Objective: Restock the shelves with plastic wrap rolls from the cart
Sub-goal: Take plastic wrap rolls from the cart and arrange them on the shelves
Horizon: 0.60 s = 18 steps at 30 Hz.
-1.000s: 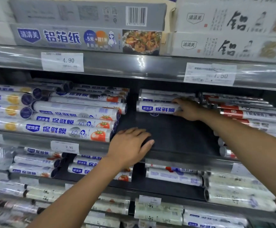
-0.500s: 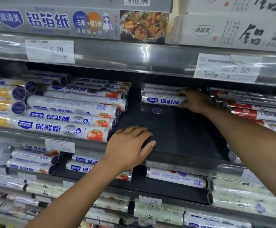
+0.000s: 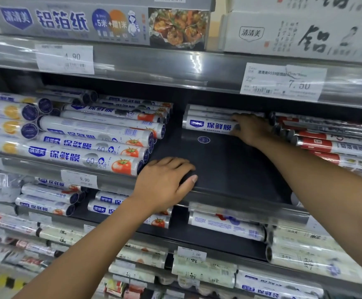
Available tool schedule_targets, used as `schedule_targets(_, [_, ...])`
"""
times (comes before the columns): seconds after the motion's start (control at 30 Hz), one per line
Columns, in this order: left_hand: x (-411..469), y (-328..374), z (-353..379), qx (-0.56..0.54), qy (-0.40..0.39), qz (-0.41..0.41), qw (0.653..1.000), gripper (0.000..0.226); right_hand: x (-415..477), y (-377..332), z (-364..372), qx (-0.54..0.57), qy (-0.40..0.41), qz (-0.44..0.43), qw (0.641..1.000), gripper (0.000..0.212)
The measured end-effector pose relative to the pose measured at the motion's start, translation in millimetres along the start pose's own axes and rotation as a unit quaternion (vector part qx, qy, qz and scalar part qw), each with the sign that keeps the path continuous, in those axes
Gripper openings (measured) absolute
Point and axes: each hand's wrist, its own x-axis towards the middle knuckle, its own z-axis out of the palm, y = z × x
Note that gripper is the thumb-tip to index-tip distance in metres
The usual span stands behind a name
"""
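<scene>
White wrap roll [image 3: 208, 125] lying left-to-right on shelf [image 3: 229, 169], right hand [image 3: 253, 128] fingers curled round its end, left hand [image 3: 165, 184] fingers flat

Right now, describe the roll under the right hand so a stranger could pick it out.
Find the middle shelf with a bare dark patch, below the 7.50 price tag. At the patch's back, the right hand grips the front white roll: blue lettering, no tomato picture like the left rolls, no red bands like the right ones.
</scene>
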Motion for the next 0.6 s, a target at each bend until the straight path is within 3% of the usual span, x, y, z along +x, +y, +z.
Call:
schedule_targets(0.33, [0, 0, -5, 0.004, -0.041, -0.006, 0.999, 0.049, -22, -10, -5, -0.072, -0.039, 0.008, 0.997, 0.083])
schedule_targets(0.6, [-3, 1, -11, -0.009, -0.073, -0.001, 0.997, 0.061, -106, -49, -23, -0.023, -0.058, 0.024, 0.998, 0.078])
